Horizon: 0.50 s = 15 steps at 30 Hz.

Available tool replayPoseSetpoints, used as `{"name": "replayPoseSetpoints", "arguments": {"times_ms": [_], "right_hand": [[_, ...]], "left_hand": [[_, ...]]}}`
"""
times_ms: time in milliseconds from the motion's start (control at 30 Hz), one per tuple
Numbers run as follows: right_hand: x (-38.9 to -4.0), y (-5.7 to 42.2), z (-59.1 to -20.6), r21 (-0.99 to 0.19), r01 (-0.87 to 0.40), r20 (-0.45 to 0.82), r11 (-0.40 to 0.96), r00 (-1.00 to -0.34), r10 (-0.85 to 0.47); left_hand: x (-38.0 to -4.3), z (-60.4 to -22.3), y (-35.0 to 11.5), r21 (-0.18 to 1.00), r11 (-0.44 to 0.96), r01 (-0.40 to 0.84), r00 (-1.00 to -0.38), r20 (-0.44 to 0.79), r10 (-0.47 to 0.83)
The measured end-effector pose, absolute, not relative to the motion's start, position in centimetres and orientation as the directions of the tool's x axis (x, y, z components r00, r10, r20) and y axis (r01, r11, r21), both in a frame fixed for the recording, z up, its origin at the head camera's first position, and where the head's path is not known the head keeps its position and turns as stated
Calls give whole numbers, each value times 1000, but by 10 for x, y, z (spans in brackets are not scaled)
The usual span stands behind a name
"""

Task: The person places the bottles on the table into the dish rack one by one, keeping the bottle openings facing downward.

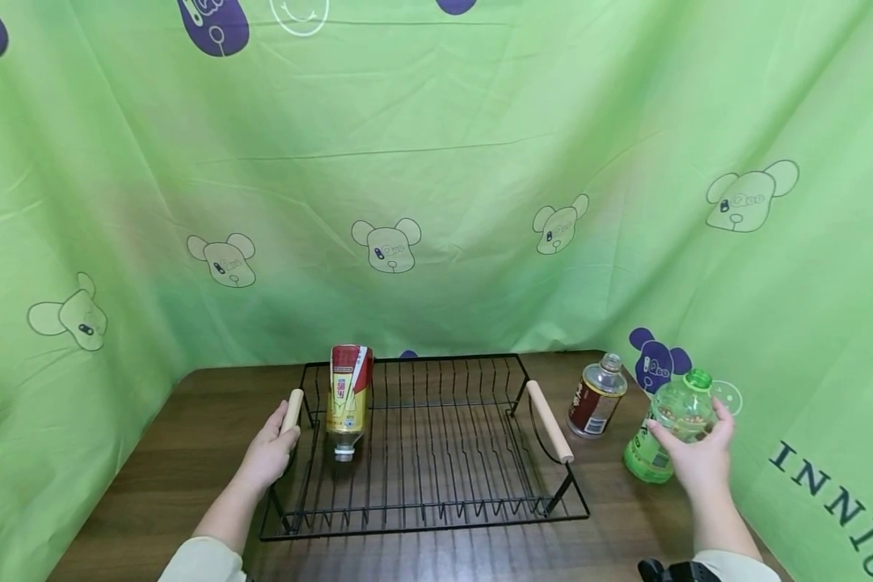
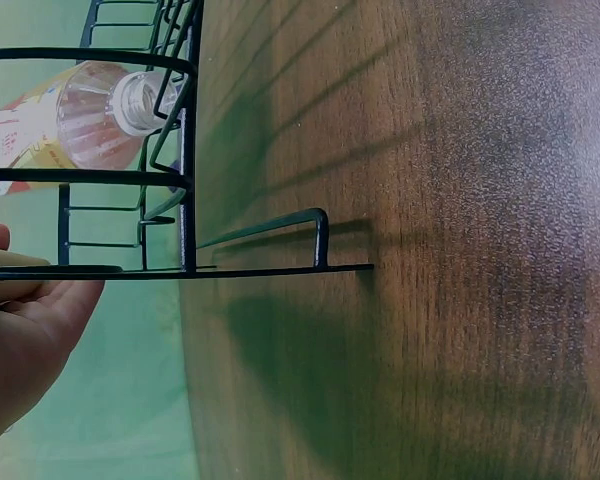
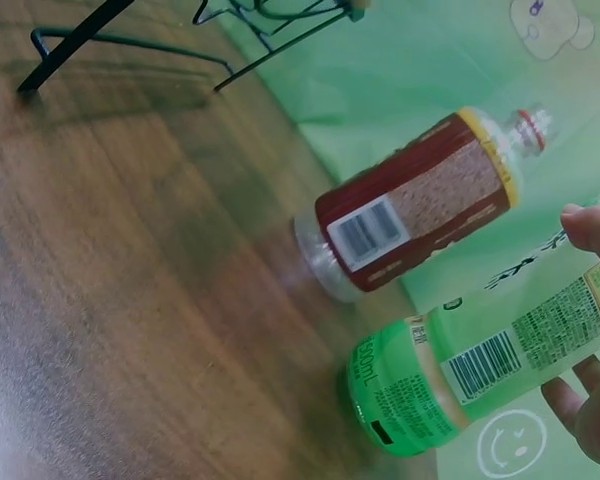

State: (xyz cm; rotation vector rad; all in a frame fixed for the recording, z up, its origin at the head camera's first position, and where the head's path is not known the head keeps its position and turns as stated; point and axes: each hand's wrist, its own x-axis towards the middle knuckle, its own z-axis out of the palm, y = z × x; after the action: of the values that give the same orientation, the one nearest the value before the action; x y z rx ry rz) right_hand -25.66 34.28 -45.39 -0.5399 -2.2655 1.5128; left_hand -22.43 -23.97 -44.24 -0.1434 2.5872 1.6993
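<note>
My left hand (image 1: 271, 449) grips the left wooden handle (image 1: 293, 411) of a black wire dish rack (image 1: 422, 529). Inside the rack's left side a plastic bottle (image 1: 349, 388) with a red and yellow label stands upside down, its clear neck (image 2: 140, 103) low among the wires. On the right, my right hand (image 1: 701, 461) holds a green plastic bottle (image 1: 651, 453) between thumb and fingers, around its upper part. That bottle is upright with a slight tilt, its base close over the table in the right wrist view. Beside it stands a clear bottle (image 1: 598, 396) with a dark red label.
The rack's other wooden handle (image 1: 550, 422) faces the dark red bottle. Everything is on a brown wooden table (image 1: 189, 436). A green cloth (image 1: 444, 186) with cartoon heads hangs behind and along both sides of the table.
</note>
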Motion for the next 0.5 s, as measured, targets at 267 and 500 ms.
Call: {"name": "replayPoseSetpoints", "arguments": {"times_ms": [267, 500], "right_hand": [[-257, 334, -429, -933, 83, 107, 349, -864, 492], [-256, 324, -402, -922, 54, 142, 383, -874, 465]], "left_hand": [[-224, -443, -240, 909, 405, -102, -995, -88, -55], [-225, -443, -240, 908, 405, -105, -994, -89, -57]]}}
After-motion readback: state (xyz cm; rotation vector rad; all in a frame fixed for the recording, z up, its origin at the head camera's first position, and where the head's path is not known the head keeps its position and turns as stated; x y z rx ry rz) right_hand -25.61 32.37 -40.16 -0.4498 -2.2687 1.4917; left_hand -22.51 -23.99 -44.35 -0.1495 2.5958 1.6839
